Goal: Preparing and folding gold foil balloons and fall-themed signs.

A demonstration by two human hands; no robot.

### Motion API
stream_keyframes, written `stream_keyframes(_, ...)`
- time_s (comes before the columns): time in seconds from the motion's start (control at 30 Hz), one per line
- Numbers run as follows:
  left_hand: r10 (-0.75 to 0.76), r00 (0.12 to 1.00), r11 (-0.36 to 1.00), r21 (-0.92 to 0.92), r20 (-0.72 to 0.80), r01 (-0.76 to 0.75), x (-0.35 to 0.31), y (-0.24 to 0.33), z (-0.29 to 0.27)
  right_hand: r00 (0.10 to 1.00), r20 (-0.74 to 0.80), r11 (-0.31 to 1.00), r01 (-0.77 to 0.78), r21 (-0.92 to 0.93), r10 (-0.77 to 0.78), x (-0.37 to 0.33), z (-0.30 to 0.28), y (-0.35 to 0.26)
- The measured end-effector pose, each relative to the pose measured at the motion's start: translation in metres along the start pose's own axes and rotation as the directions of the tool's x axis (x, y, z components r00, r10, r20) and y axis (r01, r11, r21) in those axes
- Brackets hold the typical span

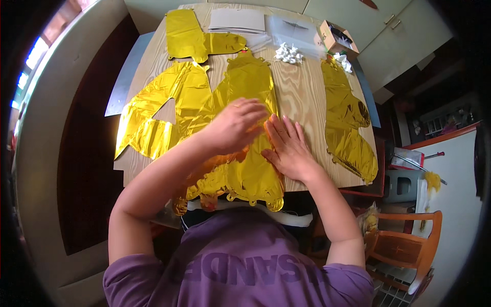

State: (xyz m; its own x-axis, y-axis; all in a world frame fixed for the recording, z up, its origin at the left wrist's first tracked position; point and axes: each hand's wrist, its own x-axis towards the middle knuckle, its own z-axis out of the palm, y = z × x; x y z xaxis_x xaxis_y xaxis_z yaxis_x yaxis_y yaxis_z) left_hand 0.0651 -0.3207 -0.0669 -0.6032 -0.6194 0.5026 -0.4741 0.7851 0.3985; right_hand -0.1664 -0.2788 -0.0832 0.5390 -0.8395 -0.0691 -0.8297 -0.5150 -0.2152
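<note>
wood-grain table, gold foil pieces, white bundle, open box

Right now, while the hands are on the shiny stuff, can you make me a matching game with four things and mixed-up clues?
Things:
1. shirt
2. lumpy little cluster
3. open box
4. right hand

Clues:
A. white
B. at the right edge of the middle gold foil
C. purple
D. at the far right corner of the table

Right pairs: 1-C, 2-A, 3-D, 4-B.
</note>
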Motion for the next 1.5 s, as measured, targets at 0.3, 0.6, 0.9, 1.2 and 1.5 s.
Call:
stream_keyframes(0.3, -0.049, 0.993, 0.991, 0.128, 0.107, 0.035, 0.026, -0.056, 0.041, 0.996, -0.051, 0.996, 0.072, -0.044, -0.074, -0.008, 0.004, -0.004)
stream_keyframes(0.6, -0.223, 0.957, 0.971, 0.044, -0.187, 0.235, 0.009, -0.058, 0.016, 0.982, -0.114, 0.988, 0.149, -0.044, -0.153, -0.024, 0.011, -0.010)
stream_keyframes(0.9, -0.843, 0.538, 0.497, 0.364, -0.013, 0.787, -0.102, 0.073, -0.081, 0.986, -0.095, 0.990, 0.141, 0.029, -0.138, -0.020, -0.010, -0.012)
stream_keyframes(1.2, -0.787, 0.617, 0.615, -0.073, 0.005, 0.785, -0.095, 0.061, -0.081, 0.986, -0.078, 0.988, 0.150, 0.042, -0.146, -0.006, -0.028, -0.015)
stream_keyframes(1.5, -0.402, 0.799, 0.400, -0.700, 0.447, 0.592, -0.024, 0.043, -0.044, 0.956, -0.200, 0.975, 0.223, 0.025, -0.214, -0.004, -0.019, 0.000)
